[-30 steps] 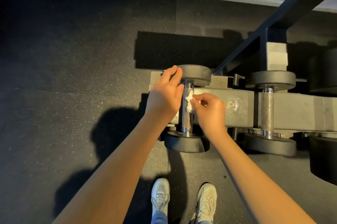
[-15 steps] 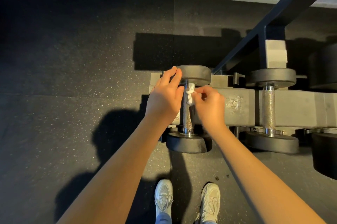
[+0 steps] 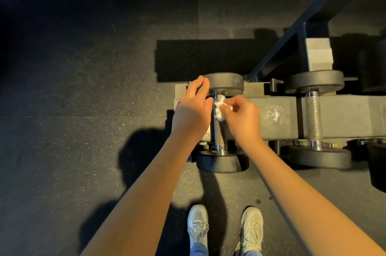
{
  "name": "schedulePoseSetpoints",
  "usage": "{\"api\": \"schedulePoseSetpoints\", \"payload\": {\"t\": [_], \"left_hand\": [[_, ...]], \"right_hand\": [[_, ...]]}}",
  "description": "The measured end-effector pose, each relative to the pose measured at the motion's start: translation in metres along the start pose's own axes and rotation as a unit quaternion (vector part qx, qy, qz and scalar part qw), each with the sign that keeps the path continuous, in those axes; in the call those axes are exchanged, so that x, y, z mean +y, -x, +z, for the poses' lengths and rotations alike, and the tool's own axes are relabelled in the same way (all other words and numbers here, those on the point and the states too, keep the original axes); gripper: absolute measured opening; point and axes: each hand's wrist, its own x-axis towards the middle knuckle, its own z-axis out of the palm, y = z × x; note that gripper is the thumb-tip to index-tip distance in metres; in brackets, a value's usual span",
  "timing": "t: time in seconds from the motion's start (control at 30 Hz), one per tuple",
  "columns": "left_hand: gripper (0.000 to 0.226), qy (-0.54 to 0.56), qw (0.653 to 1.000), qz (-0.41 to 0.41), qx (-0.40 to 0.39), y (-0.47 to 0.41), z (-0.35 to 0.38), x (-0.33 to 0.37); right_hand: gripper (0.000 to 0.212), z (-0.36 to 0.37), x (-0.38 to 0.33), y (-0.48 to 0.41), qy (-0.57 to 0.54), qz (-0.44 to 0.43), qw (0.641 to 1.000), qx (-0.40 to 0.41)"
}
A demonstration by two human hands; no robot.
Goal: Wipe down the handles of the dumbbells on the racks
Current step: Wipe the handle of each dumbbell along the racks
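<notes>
Dark speckled rubber flooring spreads under a low grey steel rack rail. Across that rail lies a black round-headed dumbbell. Its knurled chrome handle runs straight away from the person, one head near the feet, the other just past the fingertips. The right hand pinches a crumpled white cloth against the handle's far end, fingers curled round it. The left hand rests just left of the handle, fingers straight and touching the far head's rim, thumb beside the cloth. Right of the right-hand knuckles, well apart, a second matching dumbbell crosses the same rail. Beyond both, a dark slanted steel brace rises.
</notes>
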Motion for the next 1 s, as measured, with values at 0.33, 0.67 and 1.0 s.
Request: {"api": "schedulePoseSetpoints", "payload": {"t": [0.33,0.67,1.0], "left_hand": [[0.047,-0.008,1.0,-0.007,0.006,0.002,0.0,0.004],[0.047,-0.009,1.0,-0.009,0.005,0.002,-0.001,0.003],[0.049,0.022,0.999,-0.039,-0.018,0.001,-0.001,0.003]], "right_hand": [[0.01,-0.019,0.014,0.031,0.014,0.038,0.994,-0.101],[0.01,-0.019,0.023,0.041,0.017,0.061,0.991,-0.121],[0.003,0.005,-0.004,-0.003,-0.011,0.018,0.999,0.03]]}}
